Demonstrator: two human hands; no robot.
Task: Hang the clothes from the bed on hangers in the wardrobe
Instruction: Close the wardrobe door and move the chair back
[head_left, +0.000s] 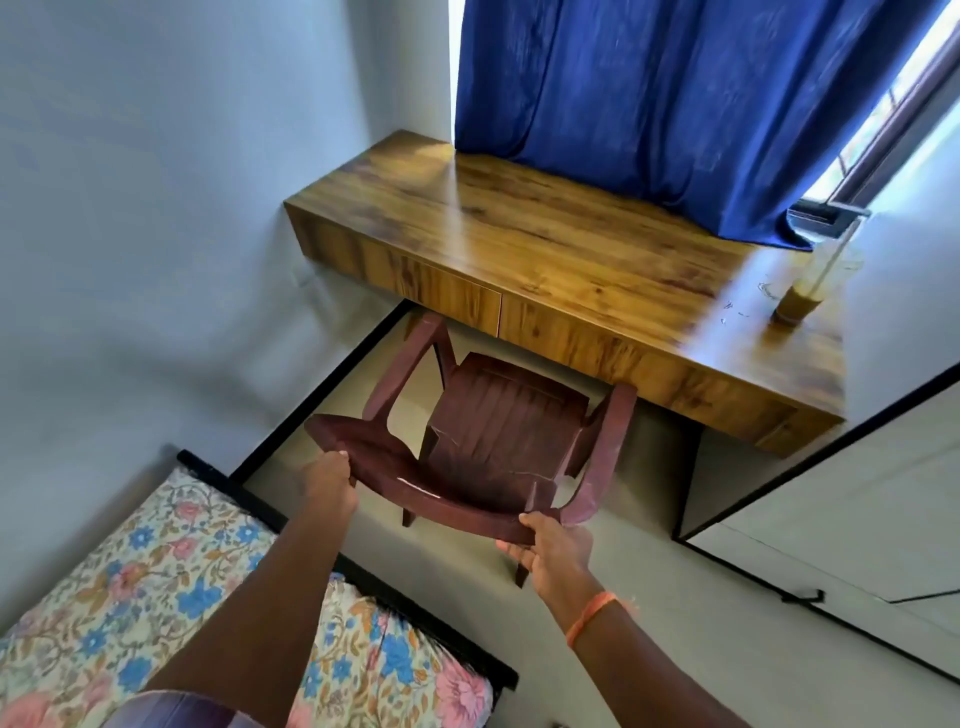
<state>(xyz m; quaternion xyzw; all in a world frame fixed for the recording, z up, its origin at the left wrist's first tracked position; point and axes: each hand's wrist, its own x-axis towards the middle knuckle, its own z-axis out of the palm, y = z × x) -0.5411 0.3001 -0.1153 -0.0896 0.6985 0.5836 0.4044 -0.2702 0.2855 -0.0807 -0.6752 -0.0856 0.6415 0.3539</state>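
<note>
**Chair, desk and curtain by the window**

A maroon plastic armchair sits at the centre of the frame, its front tucked towards a wall-mounted wooden desk that runs from centre to the right edge. On the desk's right end stands a clear tumbler holding a little brown liquid. A deep blue curtain hangs at upper right, its hem resting on the desktop. Pale walls fill the left; light floor tiles show lower right.

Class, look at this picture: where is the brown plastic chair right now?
In the head view, the brown plastic chair sits centre frame, before the wooden desk, right of the bed, its backrest gripped by the left hand and right hand.
</note>
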